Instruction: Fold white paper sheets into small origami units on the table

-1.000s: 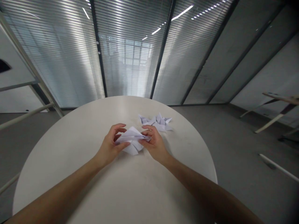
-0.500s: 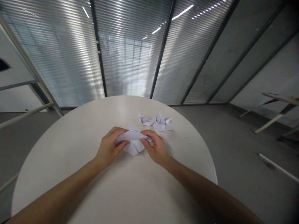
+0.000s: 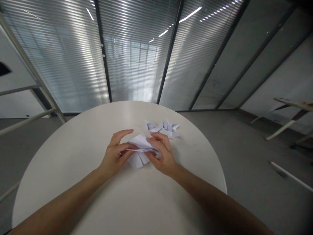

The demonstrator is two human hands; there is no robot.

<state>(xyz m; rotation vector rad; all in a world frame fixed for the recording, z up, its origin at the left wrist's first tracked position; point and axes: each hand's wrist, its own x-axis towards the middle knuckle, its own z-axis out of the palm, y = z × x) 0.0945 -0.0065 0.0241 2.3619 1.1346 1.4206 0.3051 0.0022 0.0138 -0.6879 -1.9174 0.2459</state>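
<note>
Between my hands is a piece of folded white paper (image 3: pixel 140 141), seen edge-on across its middle with flaps spreading above and below. My left hand (image 3: pixel 114 151) pinches its left side between thumb and a finger, while the index finger is lifted off. At the right side, my right hand (image 3: pixel 163 152) grips the paper with the thumb below and bent fingers above. Just beyond my right hand, folded white paper shapes (image 3: pixel 166 127) with pointed corners lie close together on the round white table (image 3: pixel 80 156).
A white-framed stand with a board (image 3: pixel 14 65) is at the left. Glass partitions with blinds (image 3: pixel 132 65) rise behind the table. Off to the right, another table (image 3: pixel 293 103) stands on the grey floor (image 3: pixel 244 147).
The folded paper has tilted, so its layered middle edge now faces me and an upper flap shows. My left index finger has lifted away, and my right fingers have shifted on the paper.
</note>
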